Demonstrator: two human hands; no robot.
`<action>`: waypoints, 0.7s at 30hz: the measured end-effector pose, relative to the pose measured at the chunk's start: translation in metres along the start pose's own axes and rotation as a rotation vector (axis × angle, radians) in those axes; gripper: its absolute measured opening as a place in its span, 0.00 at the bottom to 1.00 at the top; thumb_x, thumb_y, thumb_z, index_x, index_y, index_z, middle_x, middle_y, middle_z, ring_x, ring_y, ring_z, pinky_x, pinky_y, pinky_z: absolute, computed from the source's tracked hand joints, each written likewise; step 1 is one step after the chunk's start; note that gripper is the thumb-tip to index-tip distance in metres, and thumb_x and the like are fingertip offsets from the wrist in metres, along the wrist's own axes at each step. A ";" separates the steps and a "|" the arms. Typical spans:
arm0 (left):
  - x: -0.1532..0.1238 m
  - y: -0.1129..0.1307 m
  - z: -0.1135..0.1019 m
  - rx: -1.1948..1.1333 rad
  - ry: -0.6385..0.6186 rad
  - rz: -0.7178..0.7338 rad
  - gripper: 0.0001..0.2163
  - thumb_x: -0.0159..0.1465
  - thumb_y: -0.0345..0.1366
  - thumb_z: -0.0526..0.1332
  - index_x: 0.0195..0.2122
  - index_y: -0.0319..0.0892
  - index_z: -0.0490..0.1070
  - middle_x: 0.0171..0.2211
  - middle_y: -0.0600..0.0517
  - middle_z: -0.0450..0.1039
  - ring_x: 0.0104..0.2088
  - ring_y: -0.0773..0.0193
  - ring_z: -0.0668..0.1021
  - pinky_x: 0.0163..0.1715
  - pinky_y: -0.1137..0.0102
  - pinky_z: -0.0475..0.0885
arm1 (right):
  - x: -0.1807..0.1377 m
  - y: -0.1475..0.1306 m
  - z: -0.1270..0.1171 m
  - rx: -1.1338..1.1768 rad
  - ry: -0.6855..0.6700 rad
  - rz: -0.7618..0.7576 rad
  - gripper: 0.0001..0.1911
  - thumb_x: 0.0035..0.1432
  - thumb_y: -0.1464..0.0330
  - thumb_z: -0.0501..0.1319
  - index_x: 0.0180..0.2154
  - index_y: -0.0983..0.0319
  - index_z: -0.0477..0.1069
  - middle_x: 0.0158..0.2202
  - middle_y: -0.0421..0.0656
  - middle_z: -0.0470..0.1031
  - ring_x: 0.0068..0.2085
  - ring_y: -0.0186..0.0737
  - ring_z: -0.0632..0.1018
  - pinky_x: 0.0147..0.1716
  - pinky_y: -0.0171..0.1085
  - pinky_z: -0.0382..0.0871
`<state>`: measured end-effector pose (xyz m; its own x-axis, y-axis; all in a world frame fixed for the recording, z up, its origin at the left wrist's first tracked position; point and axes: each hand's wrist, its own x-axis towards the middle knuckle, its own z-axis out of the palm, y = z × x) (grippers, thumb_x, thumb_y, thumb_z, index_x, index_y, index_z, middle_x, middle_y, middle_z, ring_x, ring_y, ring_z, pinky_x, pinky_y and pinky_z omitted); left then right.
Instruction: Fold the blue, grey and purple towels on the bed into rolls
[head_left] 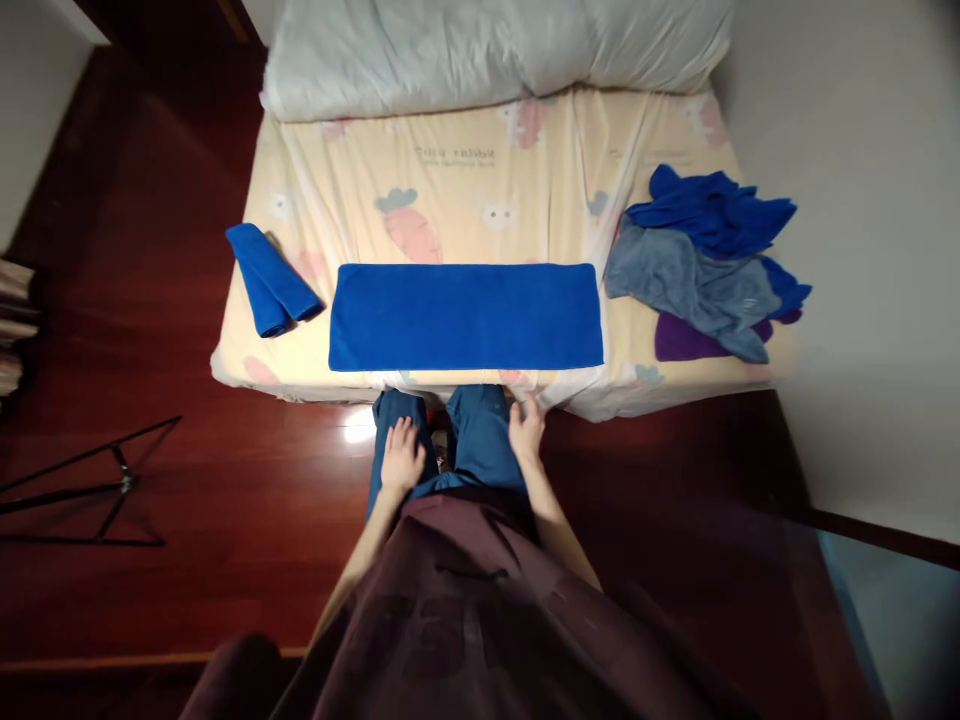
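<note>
A blue towel point(465, 317) lies flat on the bed near its front edge, smoothed into a long rectangle. My left hand point(403, 457) rests on my left thigh, fingers stretched out and holding nothing. Beside my right knee, just below the bed's edge, is my right hand point(527, 428), loosely open with nothing visible in it. Both hands are apart from the towel. To the left sits a rolled blue towel point(274, 282). On the right is a crumpled heap with a blue towel point(709, 210), a grey towel point(690, 275) and a purple towel point(686, 338).
The bed point(352, 200) has a yellow sheet with carrot prints. A pale rolled quilt point(487, 50) lies across its back. A white wall point(847, 250) stands to the right. Black tripod legs point(124, 485) stand on the dark red wooden floor point(247, 520) at left.
</note>
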<state>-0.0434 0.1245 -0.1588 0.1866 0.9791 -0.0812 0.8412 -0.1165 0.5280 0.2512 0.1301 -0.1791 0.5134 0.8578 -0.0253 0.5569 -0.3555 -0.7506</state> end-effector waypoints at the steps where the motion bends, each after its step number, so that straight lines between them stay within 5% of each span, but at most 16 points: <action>1: -0.019 0.004 0.007 0.012 -0.104 0.041 0.15 0.68 0.36 0.54 0.51 0.43 0.77 0.63 0.43 0.72 0.71 0.48 0.61 0.72 0.46 0.48 | -0.016 -0.004 0.009 0.040 -0.074 -0.032 0.23 0.67 0.63 0.53 0.59 0.62 0.72 0.62 0.54 0.73 0.64 0.51 0.71 0.67 0.53 0.60; 5: -0.035 -0.002 0.016 -0.018 -0.211 0.032 0.15 0.69 0.36 0.52 0.47 0.46 0.79 0.50 0.48 0.81 0.66 0.53 0.69 0.73 0.47 0.47 | -0.036 -0.014 0.026 0.162 -0.302 -0.144 0.12 0.61 0.67 0.60 0.44 0.57 0.80 0.59 0.47 0.76 0.65 0.51 0.68 0.69 0.55 0.56; 9: -0.006 -0.019 0.012 -0.086 -0.159 0.010 0.16 0.68 0.35 0.52 0.45 0.44 0.80 0.48 0.47 0.82 0.58 0.54 0.77 0.70 0.51 0.55 | -0.009 -0.021 0.025 0.217 -0.281 -0.071 0.11 0.58 0.71 0.61 0.39 0.58 0.81 0.47 0.46 0.82 0.57 0.49 0.74 0.65 0.53 0.62; 15: 0.003 -0.024 0.014 -0.121 -0.139 0.013 0.15 0.66 0.35 0.52 0.43 0.44 0.79 0.45 0.46 0.83 0.52 0.53 0.79 0.69 0.51 0.57 | -0.003 -0.053 0.049 0.513 -0.216 0.199 0.12 0.57 0.71 0.62 0.42 0.58 0.81 0.39 0.42 0.84 0.44 0.43 0.81 0.58 0.46 0.71; 21: -0.001 -0.026 0.013 -0.130 -0.151 0.024 0.15 0.65 0.34 0.52 0.41 0.45 0.79 0.46 0.47 0.82 0.52 0.54 0.79 0.70 0.52 0.55 | -0.012 -0.093 0.086 0.900 -0.285 0.417 0.20 0.55 0.67 0.66 0.51 0.60 0.76 0.38 0.42 0.84 0.36 0.37 0.82 0.38 0.34 0.76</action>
<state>-0.0593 0.1240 -0.1834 0.2876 0.9391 -0.1878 0.7650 -0.1073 0.6350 0.1373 0.1850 -0.1655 0.3149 0.8277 -0.4645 -0.3854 -0.3358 -0.8595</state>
